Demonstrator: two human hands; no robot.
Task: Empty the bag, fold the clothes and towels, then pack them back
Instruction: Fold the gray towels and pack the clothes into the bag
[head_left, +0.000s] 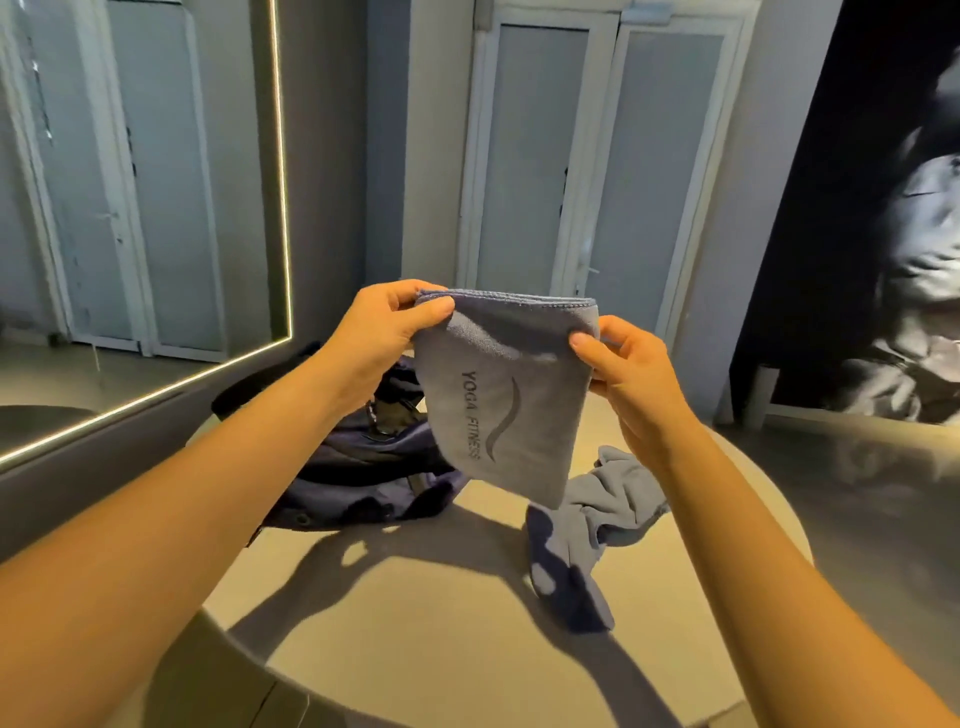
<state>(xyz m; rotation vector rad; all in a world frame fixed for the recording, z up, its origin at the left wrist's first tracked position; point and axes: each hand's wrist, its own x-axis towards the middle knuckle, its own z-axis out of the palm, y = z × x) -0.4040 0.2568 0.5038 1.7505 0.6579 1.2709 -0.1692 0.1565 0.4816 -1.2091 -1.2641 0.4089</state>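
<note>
Nearest, the left hand (387, 332) and right hand (623, 374) each pinched a top corner of the folded grey-blue fabric towel (498, 410) above the round beige table (441, 623); a dark navy fabric bag (353, 462) lay at its far-left edge.

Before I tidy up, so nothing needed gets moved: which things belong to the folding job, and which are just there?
Job: towel, pinched by left hand and right hand; bag; crumpled cloth on the table.
Just there: mirror, doors, wall picture.
</note>
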